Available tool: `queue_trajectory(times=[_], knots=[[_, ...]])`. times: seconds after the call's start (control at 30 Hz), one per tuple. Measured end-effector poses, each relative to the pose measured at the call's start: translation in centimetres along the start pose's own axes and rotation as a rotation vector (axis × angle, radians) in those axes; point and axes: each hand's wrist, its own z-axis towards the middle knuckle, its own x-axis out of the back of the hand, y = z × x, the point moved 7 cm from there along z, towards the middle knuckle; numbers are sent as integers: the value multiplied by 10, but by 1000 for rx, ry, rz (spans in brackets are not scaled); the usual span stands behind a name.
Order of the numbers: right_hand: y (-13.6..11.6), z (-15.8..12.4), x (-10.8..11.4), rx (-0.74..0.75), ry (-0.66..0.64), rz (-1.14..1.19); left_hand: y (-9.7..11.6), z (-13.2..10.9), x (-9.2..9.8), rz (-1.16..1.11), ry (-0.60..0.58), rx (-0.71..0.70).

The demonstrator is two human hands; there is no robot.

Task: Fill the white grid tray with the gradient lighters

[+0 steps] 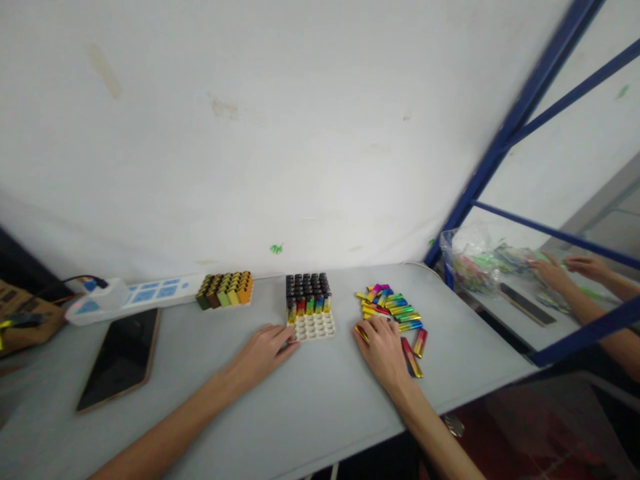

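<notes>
A white tray (314, 327) with round sockets stands at mid-table; its back rows hold upright lighters with black tops (307, 285), its front rows are bare. My left hand (263, 352) lies on the table with its fingertips touching the tray's front left corner, fingers loosely curled, nothing seen in them. My right hand (382, 349) rests palm down on the near edge of a loose heap of coloured lighters (393, 308), fingers bent over a yellow lighter (361, 333). Two red-gold lighters (413, 358) lie just right of that hand.
A second filled block of lighters (225, 289) sits left of the tray. A white power strip (125, 297) runs along the wall, a dark tablet (120, 358) lies at the left. Behind a blue frame (493, 160), another person's hands (555, 272) work at a neighbouring table with a plastic bag (465, 257).
</notes>
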Motion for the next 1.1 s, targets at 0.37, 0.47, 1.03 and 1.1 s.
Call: queue_trajectory(times=[0.37,0.47,1.03,1.1], knots=[[-1,0,0,12,0,13,5,-3,-2,121,6,-42],[-1,0,0,19,18,23,7,-3,-2,149,45,-65],[-3,-1,3,56,90,75,5,4,-1,44,41,-66],[-3,-1,2,62,91,63,4,4,-3,35,22,-61]])
